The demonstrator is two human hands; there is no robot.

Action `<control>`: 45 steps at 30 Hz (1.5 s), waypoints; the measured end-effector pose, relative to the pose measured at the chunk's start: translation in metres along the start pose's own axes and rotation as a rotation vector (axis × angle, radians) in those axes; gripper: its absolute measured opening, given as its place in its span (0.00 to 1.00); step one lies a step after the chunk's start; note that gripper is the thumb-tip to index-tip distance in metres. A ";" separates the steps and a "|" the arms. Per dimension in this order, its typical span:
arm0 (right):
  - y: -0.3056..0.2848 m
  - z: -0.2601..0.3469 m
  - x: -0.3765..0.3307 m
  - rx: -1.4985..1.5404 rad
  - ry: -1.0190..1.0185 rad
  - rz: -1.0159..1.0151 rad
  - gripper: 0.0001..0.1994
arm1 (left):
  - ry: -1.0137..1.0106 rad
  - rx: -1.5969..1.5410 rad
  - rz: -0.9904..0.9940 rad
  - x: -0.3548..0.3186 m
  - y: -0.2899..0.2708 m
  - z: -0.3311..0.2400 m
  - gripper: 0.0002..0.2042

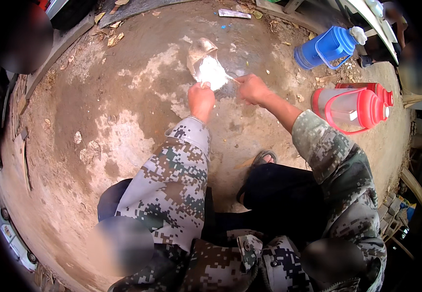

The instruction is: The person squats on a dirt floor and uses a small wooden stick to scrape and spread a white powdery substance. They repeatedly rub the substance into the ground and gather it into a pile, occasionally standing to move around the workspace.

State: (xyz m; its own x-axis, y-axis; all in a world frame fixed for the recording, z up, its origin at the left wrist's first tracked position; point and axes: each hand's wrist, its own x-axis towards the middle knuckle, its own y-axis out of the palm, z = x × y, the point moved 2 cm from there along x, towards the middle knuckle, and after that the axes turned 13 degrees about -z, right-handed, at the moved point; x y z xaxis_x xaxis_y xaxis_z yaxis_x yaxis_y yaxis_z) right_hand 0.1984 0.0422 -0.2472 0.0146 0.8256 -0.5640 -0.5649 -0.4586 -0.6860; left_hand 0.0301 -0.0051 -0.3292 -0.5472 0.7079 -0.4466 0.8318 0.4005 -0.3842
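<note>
My left hand (201,102) is closed, thumb uppermost, on the near end of a glaring white piece (212,73), and my right hand (253,89) pinches a thin stick-like piece (235,79) at its right side. Both arms reach forward, the right slanting inward from a bent elbow. The glare hides what kind of thing the white piece is, and I cannot tell whether it rests on the ground (75,160); a tan hollow piece (202,49) adjoins its far end. A broad stretch of ground runs leftward from my left hand to the grey edging (67,45) along the left edge. A narrower stretch separates my right hand from the blue flask (325,47) toward the far right corner and the red-and-grey flask (349,108) near the right edge.
</note>
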 end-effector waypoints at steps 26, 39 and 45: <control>0.020 -0.022 0.017 0.167 -0.365 0.060 0.22 | 0.254 0.278 -0.079 0.030 -0.029 0.069 0.13; 0.029 -0.053 0.030 -0.129 -0.615 -0.268 0.11 | -0.047 0.044 0.044 -0.001 -0.013 0.041 0.09; 0.005 -0.008 0.017 -0.202 -0.509 -0.026 0.22 | -0.026 0.004 -0.030 0.028 -0.015 0.076 0.08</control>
State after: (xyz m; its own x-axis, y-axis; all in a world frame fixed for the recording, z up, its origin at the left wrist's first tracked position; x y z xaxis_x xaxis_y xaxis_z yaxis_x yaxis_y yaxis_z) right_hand 0.2024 0.0513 -0.2637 -0.4030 0.8693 -0.2861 -0.3993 -0.4483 -0.7997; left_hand -0.0050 -0.0359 -0.3974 -0.5743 0.6802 -0.4555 0.8145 0.4190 -0.4012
